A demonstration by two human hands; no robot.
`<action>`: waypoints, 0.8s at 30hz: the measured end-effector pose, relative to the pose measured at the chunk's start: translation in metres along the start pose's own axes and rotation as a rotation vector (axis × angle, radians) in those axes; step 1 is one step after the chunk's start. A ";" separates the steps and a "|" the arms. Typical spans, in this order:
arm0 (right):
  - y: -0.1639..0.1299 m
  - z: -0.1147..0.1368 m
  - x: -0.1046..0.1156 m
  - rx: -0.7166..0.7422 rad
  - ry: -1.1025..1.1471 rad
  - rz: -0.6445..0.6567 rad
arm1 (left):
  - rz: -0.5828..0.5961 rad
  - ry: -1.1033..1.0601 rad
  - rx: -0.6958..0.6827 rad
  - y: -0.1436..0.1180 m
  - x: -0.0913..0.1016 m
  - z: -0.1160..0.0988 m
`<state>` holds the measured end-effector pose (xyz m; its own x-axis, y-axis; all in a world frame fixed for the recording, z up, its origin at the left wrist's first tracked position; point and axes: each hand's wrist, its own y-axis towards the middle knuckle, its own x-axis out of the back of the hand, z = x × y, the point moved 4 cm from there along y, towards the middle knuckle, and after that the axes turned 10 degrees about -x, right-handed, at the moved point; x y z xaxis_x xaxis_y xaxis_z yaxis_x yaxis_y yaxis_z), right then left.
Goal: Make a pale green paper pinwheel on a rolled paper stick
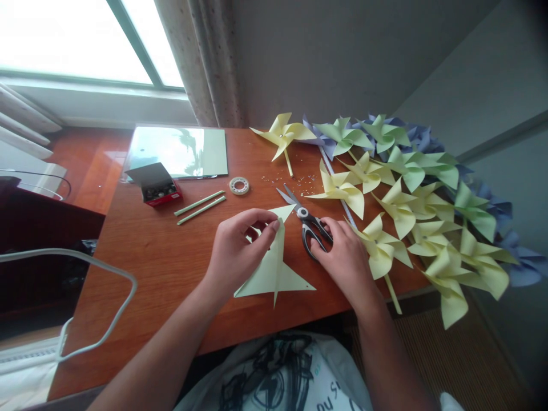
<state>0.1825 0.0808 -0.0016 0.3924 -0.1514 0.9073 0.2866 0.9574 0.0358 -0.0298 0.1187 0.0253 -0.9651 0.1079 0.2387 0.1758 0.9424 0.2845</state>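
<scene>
My left hand (242, 242) pinches a pale green sheet of cut paper (265, 277) between thumb and fingers. One strip of the paper stands up at the fingertips, and the pointed corners spread over the table below. To its right, my right hand (342, 251) has its thumb and fingers closed about the black and grey handles of a pair of scissors (302, 213). The scissor blades are slightly apart and point away from me, to the upper left. Part of the handles is hidden under my fingers.
Many yellow, green and purple paper pinwheels (379, 245) crowd the right side of the wooden table (171, 285). Two rolled paper sticks (201, 210), a tape roll (238, 185), an open red box (162, 194) and a plastic-covered paper stack (184, 151) lie farther back. Paper scraps surround the scissor tips.
</scene>
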 end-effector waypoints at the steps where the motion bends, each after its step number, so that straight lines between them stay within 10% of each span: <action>1: 0.000 -0.002 0.001 -0.013 0.084 0.013 | -0.002 0.000 0.004 0.000 0.000 0.000; 8: -0.006 -0.010 0.008 -0.004 0.772 0.207 | -0.011 0.009 -0.013 0.000 0.001 0.000; 24: -0.014 0.019 0.028 0.238 0.416 0.063 | 0.009 0.079 -0.174 0.000 -0.002 -0.006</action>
<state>0.1731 0.0675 0.0310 0.7331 -0.1302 0.6676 0.0621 0.9902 0.1248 -0.0267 0.1168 0.0308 -0.9463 0.0844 0.3120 0.2217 0.8720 0.4364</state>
